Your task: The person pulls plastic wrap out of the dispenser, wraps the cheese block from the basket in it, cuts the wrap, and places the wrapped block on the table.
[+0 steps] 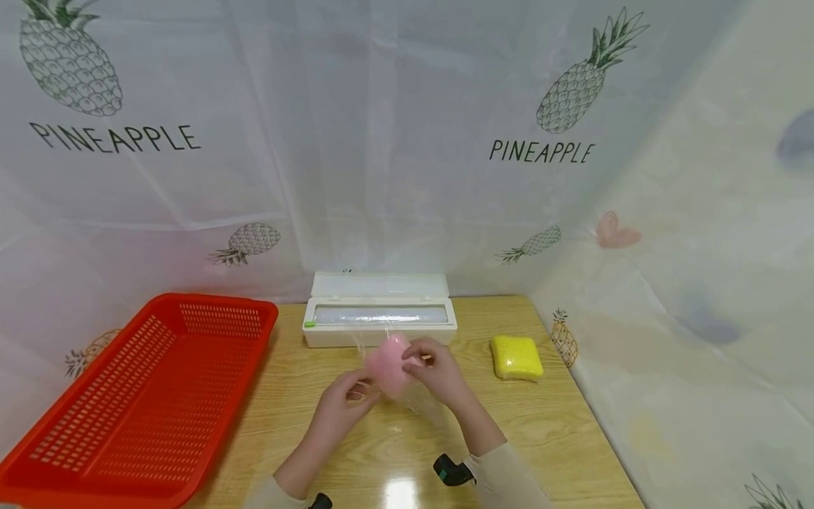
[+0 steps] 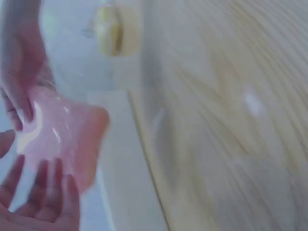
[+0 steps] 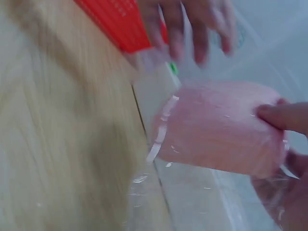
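Note:
A pink sponge (image 1: 389,364), loosely covered by clear cling film (image 3: 139,192), is held up over the table in front of the film dispenser. My right hand (image 1: 439,371) pinches its right end between thumb and fingers. At the sponge's lower left is my left hand (image 1: 343,406). Its fingers are spread and loosely bent, as the left wrist view shows, with the fingertips (image 2: 57,168) close by the sponge. A loose flap of film hangs below the sponge in the right wrist view.
Behind the hands stands the white cling film dispenser (image 1: 381,338), lid up, roll inside, with a green slider. A yellow film-wrapped sponge (image 1: 516,357) lies on the wooden table (image 1: 547,438) to the right. The red plastic basket (image 1: 219,424) occupies the left. A pineapple-print curtain (image 1: 381,177) hangs behind.

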